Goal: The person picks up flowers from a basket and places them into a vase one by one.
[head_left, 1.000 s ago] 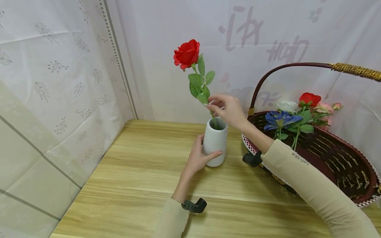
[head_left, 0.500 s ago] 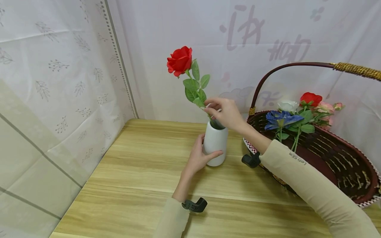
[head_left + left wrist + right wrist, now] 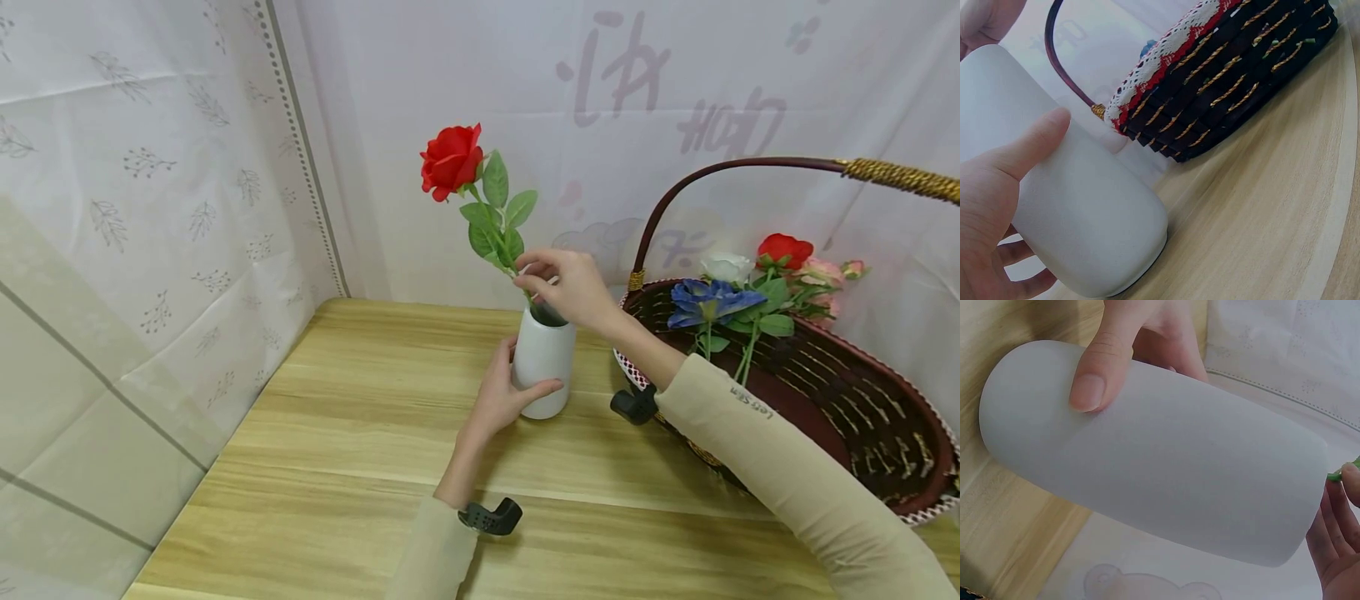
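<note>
Pale cloth hangings (image 3: 412, 125) at the back and left, printed with grey sprigs and faint lettering, meeting near the far left corner of a wood-grain table (image 3: 322, 433), streaked yellow and brown. Upright close to the table's far edge, well in from its left edge: a white vase (image 3: 542, 358), matt, round-bodied, slightly narrower at its open mouth. Probably ceramic, hence rigid, fairly weighty, perhaps a little slick, and breakable if tipped onto the hard top. Best steadied low around the body, exactly as gripped by the left hand (image 3: 506, 387), with thumb across the front and fingers curled around the side.

Leaning left out of the mouth: a red rose (image 3: 452, 162), lower stem inside the vase, tip hidden from sight. Stem pinched just above the rim by thumb and fingers of the right hand (image 3: 570, 283). Likely artificial, very light, top-heavy, with a springy, bendable stem and soft petals easily creased; best taken by the bare stem below the leaves.

Towards the table's right edge, near the vase but apart: a dark woven basket (image 3: 873, 408) with gold cord, white-and-red lace trim (image 3: 1166, 53) and a brown arched handle (image 3: 750, 162). Inside, heads gathered by the far rim: a ruffled blue flower (image 3: 708, 302), a white flower (image 3: 727, 267), a red flower (image 3: 785, 248) and pink flowers (image 3: 820, 273).
</note>
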A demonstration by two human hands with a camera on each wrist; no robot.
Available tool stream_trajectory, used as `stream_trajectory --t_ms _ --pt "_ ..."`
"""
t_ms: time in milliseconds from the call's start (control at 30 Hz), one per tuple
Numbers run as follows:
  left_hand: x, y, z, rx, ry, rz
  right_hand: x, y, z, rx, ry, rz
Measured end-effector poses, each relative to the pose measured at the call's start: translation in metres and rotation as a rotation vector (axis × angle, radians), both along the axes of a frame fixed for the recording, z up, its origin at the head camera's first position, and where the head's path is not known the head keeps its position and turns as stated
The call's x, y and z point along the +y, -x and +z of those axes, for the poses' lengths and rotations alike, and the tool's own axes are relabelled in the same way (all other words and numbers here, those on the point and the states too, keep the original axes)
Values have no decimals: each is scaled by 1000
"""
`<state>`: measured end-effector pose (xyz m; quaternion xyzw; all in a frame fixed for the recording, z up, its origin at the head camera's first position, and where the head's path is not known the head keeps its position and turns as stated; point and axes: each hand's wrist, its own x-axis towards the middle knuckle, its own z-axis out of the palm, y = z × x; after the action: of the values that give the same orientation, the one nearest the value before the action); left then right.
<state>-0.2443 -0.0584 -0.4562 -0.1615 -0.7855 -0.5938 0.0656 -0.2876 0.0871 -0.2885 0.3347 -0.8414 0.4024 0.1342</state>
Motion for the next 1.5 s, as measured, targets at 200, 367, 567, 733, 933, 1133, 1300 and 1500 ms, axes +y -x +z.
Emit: stream_trajectory --t_ms 200,367,567,733,933,1133,1300,1500 --pt "0 0 0 7 -10 -3 0 0 -1 3 2 -5" --pt "0 0 -1 7 -5 0 0 -1 -1 -1 7 -7" --pt "0 0 0 3 9 4 1 -3 0 -6 12 -6" --pt "0 -1 1 0 2 -3 3 -4 -1 -3 29 3" --pt "0 -1 1 -1 -11 -5 6 -5 0 9 46 -9" --pt "1 -1 1 3 -12 0 9 -8 -1 53 42 -16" --pt "1 -2 1 0 -2 7 14 -11 -3 73 36 -28" --pt "1 -1 1 2 -1 9 21 -13 -5 76 50 -32"
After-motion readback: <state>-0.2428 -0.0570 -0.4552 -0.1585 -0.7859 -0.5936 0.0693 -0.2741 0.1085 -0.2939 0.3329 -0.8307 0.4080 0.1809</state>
